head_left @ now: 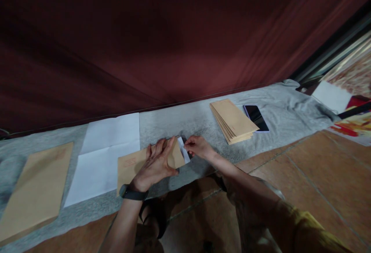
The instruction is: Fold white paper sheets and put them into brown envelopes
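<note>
A brown paper envelope [130, 165] with a faint reddish stamp lies on the grey cloth in front of me. My left hand [156, 165], wearing a dark wristband, rests across it with the fingers spread and the thumb near its lower edge. From the envelope's right end sticks a strip of folded white paper [183, 150]. My right hand [198, 146] pinches at the edge of that paper, thumb and fingers together. Left of the envelope lies an unfolded white sheet [107, 156] with crease lines, its lower right part covered by the envelope.
A fanned stack of brown envelopes [233, 119] lies to the right, touching or overlapping a smartphone [256, 117]. A larger brown envelope [37, 187] is at far left. The grey cloth [179, 116] borders a dark red curtain [174, 52]; tiled floor [327, 175] is nearer me.
</note>
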Tool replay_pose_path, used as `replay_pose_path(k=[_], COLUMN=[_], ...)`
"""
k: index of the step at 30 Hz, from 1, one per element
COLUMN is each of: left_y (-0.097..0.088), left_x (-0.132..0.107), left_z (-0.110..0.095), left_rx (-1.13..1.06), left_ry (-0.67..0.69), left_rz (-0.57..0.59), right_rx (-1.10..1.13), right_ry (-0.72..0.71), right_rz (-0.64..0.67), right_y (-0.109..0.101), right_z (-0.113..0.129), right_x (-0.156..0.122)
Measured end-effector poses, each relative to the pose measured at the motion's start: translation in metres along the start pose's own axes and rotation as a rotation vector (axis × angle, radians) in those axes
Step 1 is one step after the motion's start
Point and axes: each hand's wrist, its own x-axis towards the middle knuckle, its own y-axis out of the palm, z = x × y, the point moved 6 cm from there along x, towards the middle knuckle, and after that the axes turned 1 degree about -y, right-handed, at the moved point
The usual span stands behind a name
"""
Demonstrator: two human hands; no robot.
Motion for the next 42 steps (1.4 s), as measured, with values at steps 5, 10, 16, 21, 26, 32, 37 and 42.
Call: replay_pose_path(k=[5,10,16,21,26,32,37,42], left_y=[-0.002,-0.001,-0.001,0.000,0.002,0.000,-0.003,-0.004], left_x=[0.000,0.000,0.001,0.001,0.002,0.002,0.001,0.002], left_z=[-0.002,-0.001,-0.001,0.000,0.003,0.004,0.000,-0.001], left_rx=[-0.004,0.002,0.023,0.024,0.000,-0.018,-0.018,-0.018], left_ry=[0.017,0.018,0.027,0.045,0.035,0.061,0.058,0.023], left_rz=[-0.007,-0.004,-0.023,-0.046,-0.037,-0.049,-0.041,-0.009], right_rx=[-0.184,-0.368,-0.455,-0.477,-0.213,-0.067,-0.064,-0.023], right_ry=[-0.116,-0.215,-0.213,-0.230,-0.069,0.013,0.003,-0.005], right_rz=[-0.047,-0.082,-0.054,-0.046,0.040,0.105,0.118,0.173], right_y=[0.003,0.006,0.013,0.015,0.020,0.026,0.027,0.029], right_z=[0.008,0.017,0.019,0.023,0.012,0.002,0.005,0.004], right_x=[-0.002,-0.005,-0.008,-0.012,-0.015,-0.014,-0.014,-0.013])
